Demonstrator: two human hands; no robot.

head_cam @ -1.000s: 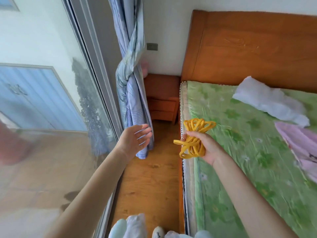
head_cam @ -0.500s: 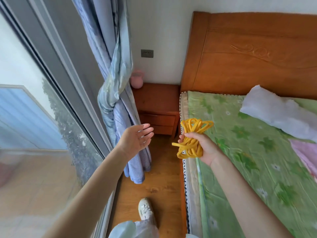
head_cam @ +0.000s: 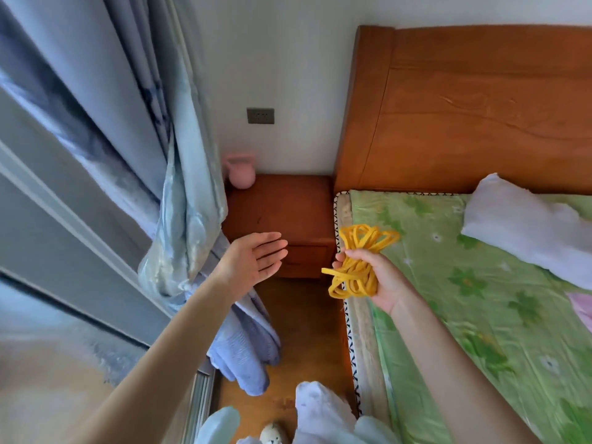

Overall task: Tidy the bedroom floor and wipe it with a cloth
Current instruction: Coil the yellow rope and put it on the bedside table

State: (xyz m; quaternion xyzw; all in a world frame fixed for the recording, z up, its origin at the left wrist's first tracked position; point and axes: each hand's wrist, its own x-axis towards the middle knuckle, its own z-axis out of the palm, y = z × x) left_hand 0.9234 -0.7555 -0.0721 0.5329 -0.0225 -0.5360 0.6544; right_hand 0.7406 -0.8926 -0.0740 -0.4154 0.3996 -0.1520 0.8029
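Note:
My right hand grips a bundle of yellow cord, coiled in loops that stick out above and below my fist, over the left edge of the bed. My left hand is held out flat and empty, palm up, fingers apart, above the narrow strip of wooden floor between the bed and the window. No cloth for wiping shows in my hands.
A wooden nightstand stands ahead with a pink kettlebell on it. A knotted blue curtain hangs at left beside the sliding window. The bed with a green sheet and a white pillow fills the right. My legs and a shoe are below.
The view has moved forward toward the nightstand and tilted up. Both hands keep their pose, the right still holding the yellow cord, the left still flat and empty.

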